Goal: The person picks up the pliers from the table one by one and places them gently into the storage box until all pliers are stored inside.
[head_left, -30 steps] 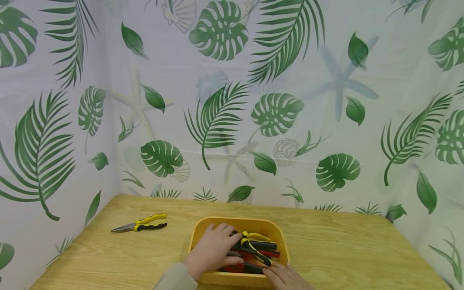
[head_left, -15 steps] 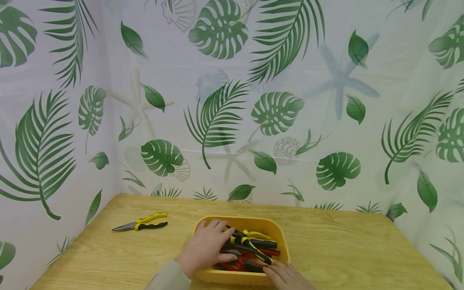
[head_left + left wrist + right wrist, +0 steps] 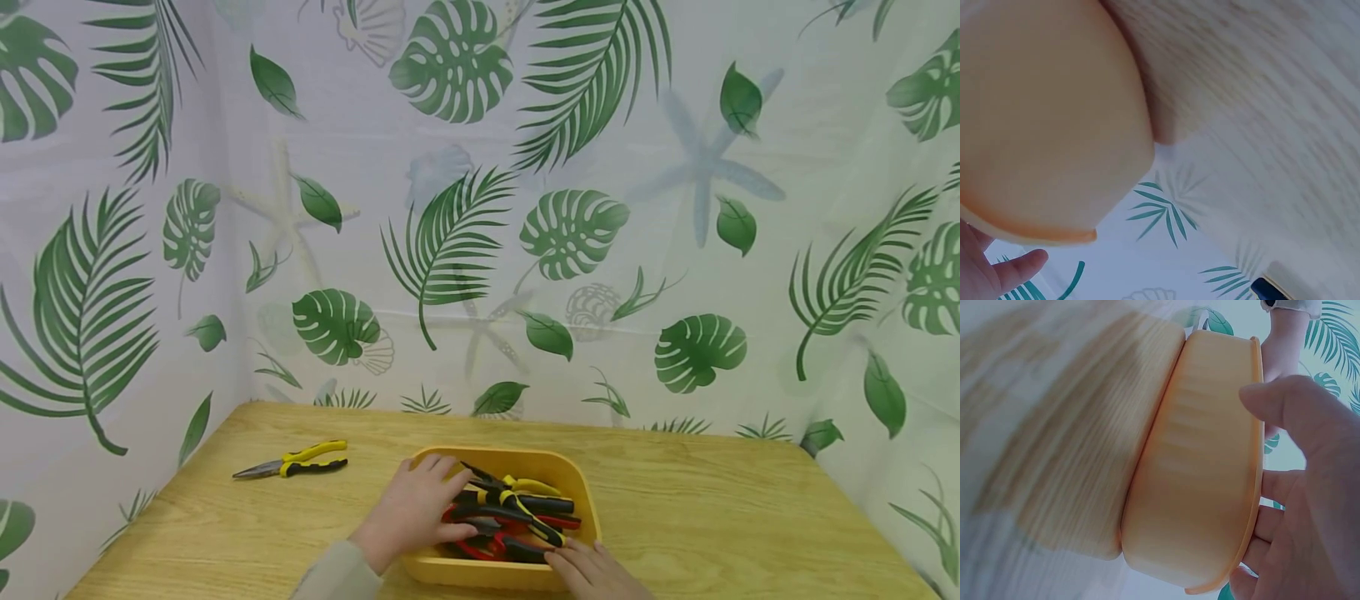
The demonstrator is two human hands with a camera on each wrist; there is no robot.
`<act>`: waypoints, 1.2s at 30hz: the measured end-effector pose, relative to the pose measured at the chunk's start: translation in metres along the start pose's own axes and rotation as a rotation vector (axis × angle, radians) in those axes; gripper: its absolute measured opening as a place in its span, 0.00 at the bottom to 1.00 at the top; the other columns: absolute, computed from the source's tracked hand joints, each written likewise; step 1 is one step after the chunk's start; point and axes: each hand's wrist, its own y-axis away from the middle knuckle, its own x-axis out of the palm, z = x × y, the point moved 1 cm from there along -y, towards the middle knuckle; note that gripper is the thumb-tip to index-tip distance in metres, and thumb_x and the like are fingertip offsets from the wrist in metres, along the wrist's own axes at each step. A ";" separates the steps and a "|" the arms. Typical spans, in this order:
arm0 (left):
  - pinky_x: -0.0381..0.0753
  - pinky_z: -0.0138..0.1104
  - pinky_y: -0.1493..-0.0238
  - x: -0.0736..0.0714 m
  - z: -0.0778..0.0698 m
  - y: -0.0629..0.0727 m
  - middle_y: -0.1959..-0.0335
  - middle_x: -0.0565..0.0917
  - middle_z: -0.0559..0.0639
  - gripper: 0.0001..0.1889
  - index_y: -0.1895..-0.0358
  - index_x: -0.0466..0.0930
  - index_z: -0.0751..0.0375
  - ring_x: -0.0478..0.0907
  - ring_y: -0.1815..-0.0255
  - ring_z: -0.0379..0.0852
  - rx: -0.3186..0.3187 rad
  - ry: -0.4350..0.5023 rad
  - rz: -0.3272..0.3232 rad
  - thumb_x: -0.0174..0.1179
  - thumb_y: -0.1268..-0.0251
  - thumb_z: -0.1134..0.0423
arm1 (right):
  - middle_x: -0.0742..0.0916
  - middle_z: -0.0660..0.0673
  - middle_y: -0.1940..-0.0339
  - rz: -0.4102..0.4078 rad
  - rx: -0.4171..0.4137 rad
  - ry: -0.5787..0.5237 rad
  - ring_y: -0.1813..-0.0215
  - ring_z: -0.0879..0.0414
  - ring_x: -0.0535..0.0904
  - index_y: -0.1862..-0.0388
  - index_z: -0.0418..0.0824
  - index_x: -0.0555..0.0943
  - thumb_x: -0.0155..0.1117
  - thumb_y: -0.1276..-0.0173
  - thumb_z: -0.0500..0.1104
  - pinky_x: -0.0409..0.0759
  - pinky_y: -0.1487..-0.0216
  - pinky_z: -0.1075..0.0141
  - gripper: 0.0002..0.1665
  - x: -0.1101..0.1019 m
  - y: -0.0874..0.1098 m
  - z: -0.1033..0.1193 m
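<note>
A yellow plastic bin (image 3: 495, 572) stands at the table's front, with several pliers heaped inside. Yellow-and-black handled pliers (image 3: 534, 521) lie on top; red-and-black handled pliers (image 3: 501, 547) show near the front wall. My left hand (image 3: 416, 508) is spread over the bin's left side, thumb stretched toward the tools, holding none that I can see. At the front right corner my right hand (image 3: 596, 573) holds the rim, fingers over it and thumb outside in the right wrist view. In the left wrist view, the bin's wall hides most of the left hand (image 3: 988, 272).
Long-nose pliers (image 3: 296, 461) with yellow-and-black handles lie on the wooden table (image 3: 712, 517), left of the bin. A white leaf-print cloth (image 3: 480, 250) hangs behind the table and at both sides.
My left hand has drawn back leftward from the heap to the bin's left side, uncovering more of the tools. The right hand has stayed on the rim.
</note>
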 end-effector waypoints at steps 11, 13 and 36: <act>0.67 0.53 0.53 0.002 0.010 0.008 0.46 0.70 0.52 0.34 0.42 0.69 0.51 0.65 0.45 0.51 -0.035 0.000 0.020 0.47 0.47 0.33 | 0.79 0.43 0.51 -0.031 -0.034 0.007 0.47 0.45 0.72 0.45 0.37 0.72 0.41 0.35 0.64 0.70 0.56 0.45 0.36 0.003 0.000 -0.003; 0.68 0.53 0.53 0.003 0.010 0.009 0.46 0.70 0.52 0.34 0.43 0.70 0.52 0.66 0.45 0.51 -0.038 0.000 0.010 0.48 0.47 0.33 | 0.79 0.43 0.52 -0.034 -0.033 0.010 0.47 0.46 0.72 0.46 0.37 0.72 0.41 0.35 0.64 0.70 0.56 0.45 0.36 0.004 0.000 -0.003; 0.72 0.51 0.59 -0.001 0.026 0.020 0.48 0.71 0.57 0.33 0.45 0.72 0.57 0.69 0.49 0.54 -0.084 -0.029 -0.105 0.49 0.46 0.35 | 0.79 0.46 0.52 -0.083 -0.019 0.061 0.47 0.48 0.73 0.46 0.39 0.73 0.40 0.36 0.65 0.71 0.56 0.46 0.35 0.003 0.003 0.001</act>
